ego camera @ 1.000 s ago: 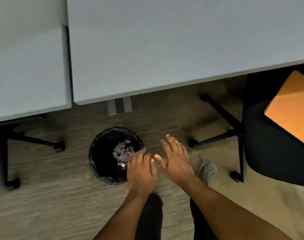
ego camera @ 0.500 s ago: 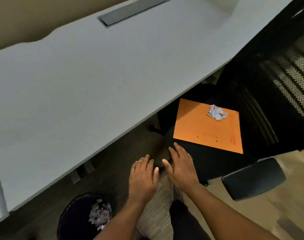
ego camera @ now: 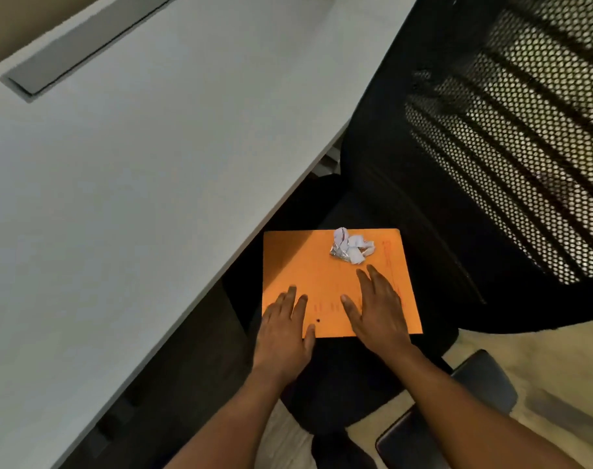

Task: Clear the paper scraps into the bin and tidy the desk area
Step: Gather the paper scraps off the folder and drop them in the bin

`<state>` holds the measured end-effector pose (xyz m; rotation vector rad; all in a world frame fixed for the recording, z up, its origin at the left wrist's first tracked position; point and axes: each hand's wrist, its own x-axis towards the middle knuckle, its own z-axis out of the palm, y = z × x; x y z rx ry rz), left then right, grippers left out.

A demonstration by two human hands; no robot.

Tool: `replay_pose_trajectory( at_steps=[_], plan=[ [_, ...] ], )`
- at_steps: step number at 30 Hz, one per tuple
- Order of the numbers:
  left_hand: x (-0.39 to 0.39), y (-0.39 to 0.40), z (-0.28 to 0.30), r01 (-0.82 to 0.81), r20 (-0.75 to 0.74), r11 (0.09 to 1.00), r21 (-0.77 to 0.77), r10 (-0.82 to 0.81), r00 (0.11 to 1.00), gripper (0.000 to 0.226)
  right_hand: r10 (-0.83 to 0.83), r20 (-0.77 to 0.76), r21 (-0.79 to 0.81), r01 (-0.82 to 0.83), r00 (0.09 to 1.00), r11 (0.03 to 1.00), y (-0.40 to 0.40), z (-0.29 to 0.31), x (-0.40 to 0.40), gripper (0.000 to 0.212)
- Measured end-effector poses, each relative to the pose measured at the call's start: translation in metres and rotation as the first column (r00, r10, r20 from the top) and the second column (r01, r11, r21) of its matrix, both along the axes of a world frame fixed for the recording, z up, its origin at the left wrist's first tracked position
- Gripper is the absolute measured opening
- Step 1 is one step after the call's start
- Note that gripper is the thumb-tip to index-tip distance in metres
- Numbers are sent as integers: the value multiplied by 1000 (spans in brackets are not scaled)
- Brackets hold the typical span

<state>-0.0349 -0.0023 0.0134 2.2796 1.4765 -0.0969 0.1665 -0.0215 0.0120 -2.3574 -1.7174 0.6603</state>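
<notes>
Desk: smooth pale grey desk top (ego camera: 125, 184), matte, runs diagonally across the left; a long flat grey cable-slot cover (ego camera: 85, 45) is set flush near the far edge.
Floor: beige, faintly ribbed carpet (ego camera: 542, 360), lower right.
Chair: black office chair (ego camera: 406, 184) w/ honeycomb mesh back (light shows through the holes); padded dark seat, rounded armrest pad (ego camera: 481, 384) near the right forearm.
Folder: flat orange card folder (ego camera: 308, 265), rectangular w/ rounded corners, lying on the chair seat; faint red print and one small dark dot on it.
Paper scraps: crumpled white paper scraps (ego camera: 350, 247), creased and lumpy, one small heap on the folder's far right part, just beyond the right fingertips, apart from them.
Left hand: left hand (ego camera: 283, 328) palm down, fingers straight and slightly spread, over the folder's near left corner; grips nothing.
Right hand: right hand (ego camera: 378, 311) palm down, fingers extended, flat over the folder's near right part; grips nothing (contact w/ card can't tell).
</notes>
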Motion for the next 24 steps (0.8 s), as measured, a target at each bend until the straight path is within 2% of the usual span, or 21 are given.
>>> replay_pose_trajectory(
  at_steps=[6,10,16,24],
  plan=[
    [73,88,-41,201,-76,980,3,-200,977,93,-122,35,-69,124,992,990,54,-44,59,73],
    [115,140,-64,274,-52,961,41,-271,961,109,-44,-17,16,45,999,999,87,-63,66,72],
    [121,164,-88,341,-52,937,69,-338,940,91,97,127,38,-103,987,994,107,-82,67,57],
    [93,114,-96,305,15,946,114,-308,951,58,67,144,98,-81,987,992,51,-92,55,37]
  ],
)
